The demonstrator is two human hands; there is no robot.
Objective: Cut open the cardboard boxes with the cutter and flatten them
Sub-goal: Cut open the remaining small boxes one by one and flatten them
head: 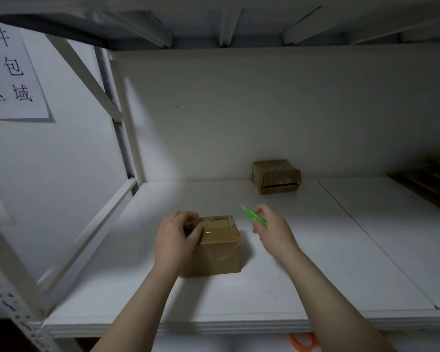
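Steadying a taped cardboard box [221,250] on a white shelf [315,262], the left hand [174,237] curls its grip over the top left corner. Just right of the box, the right hand [272,229] has its grip closed round a green cutter [254,217]. The steadying fingers would best stay clear of the tape seam during slicing.

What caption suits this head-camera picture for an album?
Left hand grips a taped cardboard box on a white shelf while the right hand holds a green cutter beside it.
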